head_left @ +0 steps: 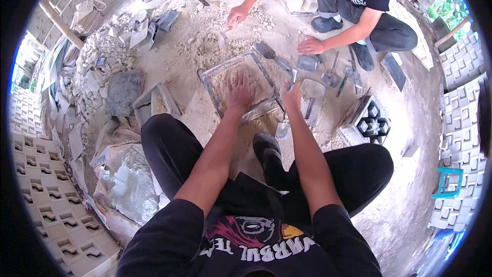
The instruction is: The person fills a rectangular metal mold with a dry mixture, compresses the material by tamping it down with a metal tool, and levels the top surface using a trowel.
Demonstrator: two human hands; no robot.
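Note:
My left hand (241, 91) lies flat with its fingers spread on the pale, sandy material inside a square frame mould (209, 83). Just beyond the mould's right side, my right hand (291, 95) is closed round the handle of a trowel (265, 50). Its dark blade points away and to the left, over the mould's far right corner. Palm and fingers hide the grip end of the handle. The frame's thin dark rim rests on the dusty ground in front of my feet, and its near right corner is partly covered by my right hand and arm.
Across from me a co-worker crouches, one hand (238, 16) over the loose powder, the other (310, 45) above several hand tools (330, 79). A patterned block mould (373, 123) stands right. Rubble (102, 46), a dark slab (125, 92) and a plastic-covered bag (128, 184) lie left.

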